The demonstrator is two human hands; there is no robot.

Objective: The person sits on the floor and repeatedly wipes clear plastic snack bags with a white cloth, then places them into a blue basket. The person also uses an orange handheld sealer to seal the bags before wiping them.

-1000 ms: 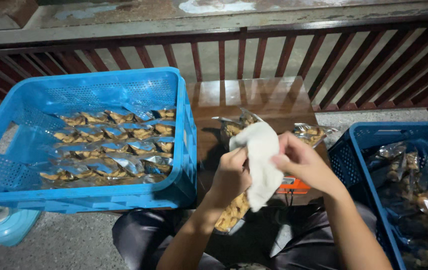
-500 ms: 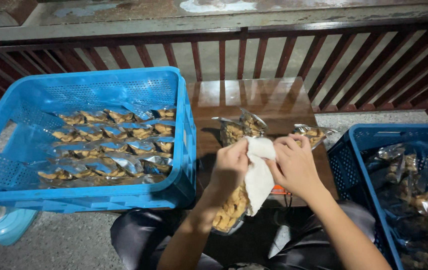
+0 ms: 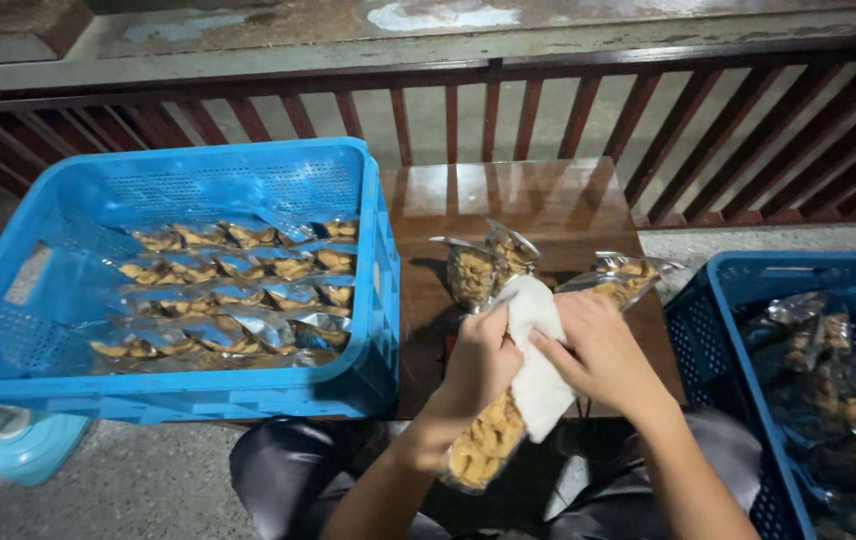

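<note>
My left hand [image 3: 481,366] grips a clear plastic bag of golden snacks [image 3: 480,447] that hangs down over my lap. My right hand [image 3: 603,353] presses a white cloth [image 3: 538,362] against the bag's upper part. Both hands are over the near edge of a small brown wooden table [image 3: 518,203]. Three more open snack bags [image 3: 488,267] stand on the table just beyond my hands.
A blue plastic crate [image 3: 368,250] at my left holds several rows of sealed snack bags [image 3: 238,300]. A second blue crate [image 3: 713,330] at my right holds more bags. A red-brown wooden railing [image 3: 508,110] runs behind the table. A light blue object [image 3: 28,445] lies on the floor at bottom left.
Both hands have dropped slightly toward me with the bag. The white cloth, held up and loose before, now lies folded flat against the bag under my right hand.
</note>
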